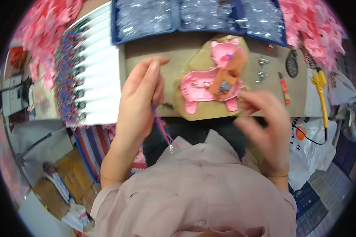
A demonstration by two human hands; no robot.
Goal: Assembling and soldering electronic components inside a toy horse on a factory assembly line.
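Note:
My left hand (140, 93) is closed round a bundle of thin red, blue and purple wires (162, 128). They dangle below the fist, ending in a small clear LED (171, 148). A pink animal-shaped plastic shell half (195, 85) lies open side up on a tan pad (194, 112). On it sits an orange-brown circuit board (219, 85) with a dark component; a small blue and red part is above. Blurred by motion, my right hand (267, 118) hovers at the shell's right edge, thumb and fingers apart, with nothing visible between them.
Blue trays (144, 39) of clear plastic parts line the back. At left, a white ridged holder (101, 87) carries several wire bundles. Small metal pieces (261, 70), a red-and-green pen-like tool (284, 90) and a yellow-handled soldering iron (321, 93) lie right. Pink parts (47, 35) fill the far corners.

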